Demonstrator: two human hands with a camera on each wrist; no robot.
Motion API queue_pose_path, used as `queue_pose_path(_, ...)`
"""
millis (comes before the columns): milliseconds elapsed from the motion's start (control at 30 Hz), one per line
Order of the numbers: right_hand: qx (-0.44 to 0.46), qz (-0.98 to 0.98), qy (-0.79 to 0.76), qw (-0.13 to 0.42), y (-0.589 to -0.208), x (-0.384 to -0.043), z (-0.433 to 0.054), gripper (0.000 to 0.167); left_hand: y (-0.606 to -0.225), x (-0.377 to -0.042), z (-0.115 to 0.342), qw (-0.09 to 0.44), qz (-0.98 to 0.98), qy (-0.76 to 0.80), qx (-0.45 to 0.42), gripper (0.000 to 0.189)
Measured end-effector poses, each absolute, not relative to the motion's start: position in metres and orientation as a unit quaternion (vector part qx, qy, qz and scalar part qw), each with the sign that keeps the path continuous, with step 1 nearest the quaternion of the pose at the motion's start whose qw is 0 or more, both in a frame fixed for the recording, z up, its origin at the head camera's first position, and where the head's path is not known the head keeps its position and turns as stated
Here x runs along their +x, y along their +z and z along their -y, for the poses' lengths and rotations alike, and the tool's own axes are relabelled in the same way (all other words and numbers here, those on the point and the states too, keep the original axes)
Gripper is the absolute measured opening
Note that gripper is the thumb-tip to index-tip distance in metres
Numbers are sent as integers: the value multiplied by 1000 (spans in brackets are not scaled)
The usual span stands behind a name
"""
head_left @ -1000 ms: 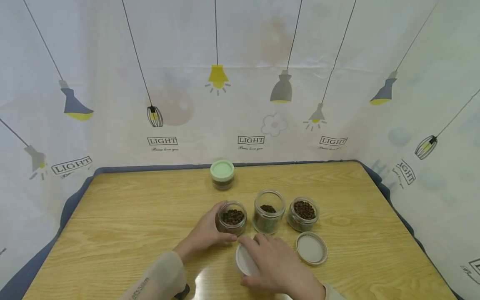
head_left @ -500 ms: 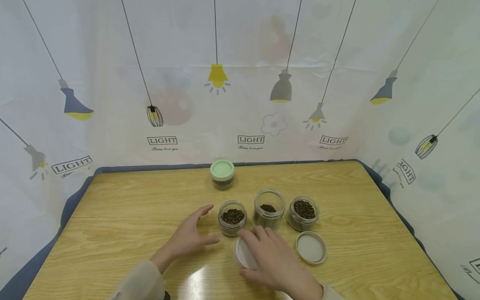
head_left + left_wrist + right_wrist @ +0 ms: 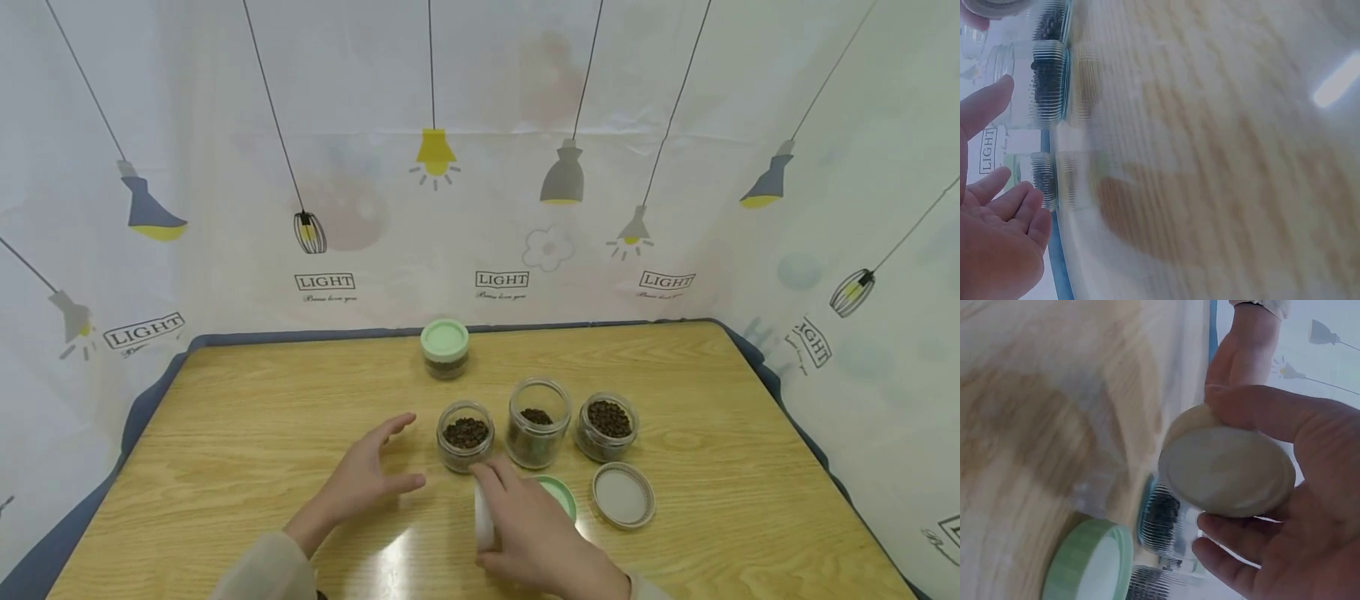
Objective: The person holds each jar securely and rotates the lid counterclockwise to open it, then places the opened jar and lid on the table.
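My right hand (image 3: pixel 528 529) pinches a white round lid (image 3: pixel 1229 472) between thumb and fingers. In the head view the lid stands nearly edge-on, in front of the left jar. My left hand (image 3: pixel 363 475) holds nothing; its thumb and fingers are spread apart, a little left of the open glass jar (image 3: pixel 465 437) of coffee beans. Beside that jar stand a taller open jar (image 3: pixel 536 433) with fewer beans and another open jar (image 3: pixel 607 427) of beans. A green lid (image 3: pixel 558 496) lies on the table, partly hidden behind my right hand.
A pale lid (image 3: pixel 622 497) lies on the wooden table (image 3: pixel 247 450) in front of the right jar. Farther back stands a jar with a green lid (image 3: pixel 445 342), closed. A printed cloth (image 3: pixel 405 242) hangs around the table's back and sides.
My left hand has let go of the left jar and drawn back to the left. My right hand has tilted the white lid upright, baring the green lid on the table.
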State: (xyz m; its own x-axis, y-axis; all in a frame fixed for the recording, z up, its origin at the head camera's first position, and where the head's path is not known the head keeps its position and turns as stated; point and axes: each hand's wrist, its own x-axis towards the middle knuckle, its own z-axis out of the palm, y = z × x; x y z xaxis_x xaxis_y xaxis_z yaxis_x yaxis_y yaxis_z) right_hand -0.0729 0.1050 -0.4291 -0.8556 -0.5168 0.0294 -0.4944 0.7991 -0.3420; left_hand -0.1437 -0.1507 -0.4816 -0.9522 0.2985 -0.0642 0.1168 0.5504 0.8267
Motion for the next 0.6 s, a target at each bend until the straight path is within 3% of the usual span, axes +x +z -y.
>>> queue_pose_path(333, -269, -949, -167, 12, -438, -73, -98, 85, -485, -141, 153, 96, -874, 462, 117, 86)
queue_pose_path(600, -232, -952, -190, 58, -443, -75, -94, 88, -485, -140, 153, 98, -873, 465, 110, 86)
